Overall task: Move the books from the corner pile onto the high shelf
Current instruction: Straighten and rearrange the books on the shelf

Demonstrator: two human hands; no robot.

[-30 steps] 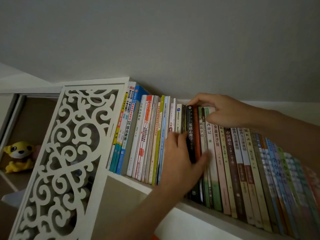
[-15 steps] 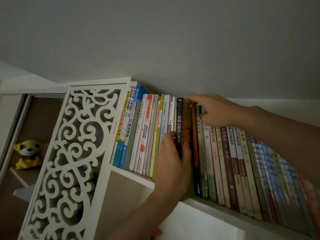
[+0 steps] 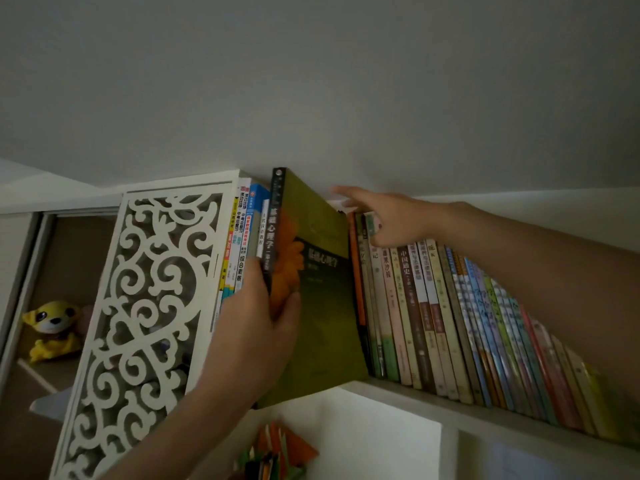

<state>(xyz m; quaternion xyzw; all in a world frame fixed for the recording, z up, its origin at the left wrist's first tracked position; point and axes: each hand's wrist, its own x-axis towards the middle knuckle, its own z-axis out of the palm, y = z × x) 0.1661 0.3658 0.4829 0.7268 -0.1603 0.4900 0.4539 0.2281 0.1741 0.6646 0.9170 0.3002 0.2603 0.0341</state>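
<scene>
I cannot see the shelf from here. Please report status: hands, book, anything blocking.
Left hand grips green book at its spine, book half out of the row. Right hand presses on tops of standing books, fingers straight. Nothing blocking seen.

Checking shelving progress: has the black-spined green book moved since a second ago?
Yes. The green book has slid out from the row of books, toward the camera.

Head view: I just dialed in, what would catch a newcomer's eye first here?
The olive-green book, pulled partway out of the row on the high shelf, gripped by the left hand. The right hand rests on the tops of the books to its right. Far left, a white scrollwork panel and a yellow plush toy.
</scene>
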